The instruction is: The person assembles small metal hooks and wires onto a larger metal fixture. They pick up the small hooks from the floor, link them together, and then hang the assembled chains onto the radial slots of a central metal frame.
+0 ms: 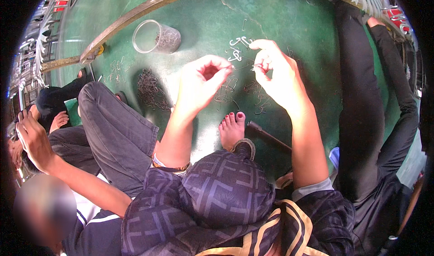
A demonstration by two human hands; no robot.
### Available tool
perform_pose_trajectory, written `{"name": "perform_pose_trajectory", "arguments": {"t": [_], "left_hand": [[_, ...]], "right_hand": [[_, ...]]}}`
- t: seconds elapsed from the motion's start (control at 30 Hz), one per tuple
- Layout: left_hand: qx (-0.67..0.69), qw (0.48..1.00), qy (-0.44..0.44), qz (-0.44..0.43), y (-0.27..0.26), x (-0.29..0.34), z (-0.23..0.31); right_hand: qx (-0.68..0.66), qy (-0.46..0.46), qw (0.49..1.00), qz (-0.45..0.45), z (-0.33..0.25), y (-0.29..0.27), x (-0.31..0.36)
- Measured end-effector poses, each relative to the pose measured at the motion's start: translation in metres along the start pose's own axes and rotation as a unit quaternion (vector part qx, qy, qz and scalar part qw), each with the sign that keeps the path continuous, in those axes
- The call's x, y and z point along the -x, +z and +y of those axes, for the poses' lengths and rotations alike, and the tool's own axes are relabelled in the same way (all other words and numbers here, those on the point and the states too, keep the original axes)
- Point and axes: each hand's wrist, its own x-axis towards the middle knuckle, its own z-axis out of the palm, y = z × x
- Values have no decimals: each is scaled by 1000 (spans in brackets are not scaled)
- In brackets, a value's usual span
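My left hand (pixel 201 82) is raised over the floor, thumb and forefinger pinched together; whatever sits at the fingertips is too small to make out. Across from it, my right hand (pixel 278 75) pinches a small thin metal piece (pixel 258 66) between thumb and fingers. The two hands are apart. Just beyond them lie a few pale, shiny hooks (pixel 235 55) on the green floor. Loose thin wire hooks (pixel 227 89) are scattered beneath my hands, partly hidden by them. A dense pile of dark hooks (pixel 151 87) lies to the left of my left hand.
A clear plastic jar (pixel 147 36) with hooks inside lies tipped at the far left. A curved metal bar (pixel 153 12) crosses the far side. My bare foot (pixel 232 130) and a dark rod (pixel 271 136) are nearer. Other people's legs flank me left (pixel 113 116) and right (pixel 361 84).
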Motion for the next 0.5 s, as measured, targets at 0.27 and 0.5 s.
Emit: {"name": "perform_pose_trajectory", "arguments": {"t": [0.27,0.5], "left_hand": [[136,988,32,-62,15,-8,10],[68,997,17,-32,19,-8,3]], "right_hand": [[37,52,997,-46,-20,5,-3],[64,27,997,-46,-17,12,-4]]}}
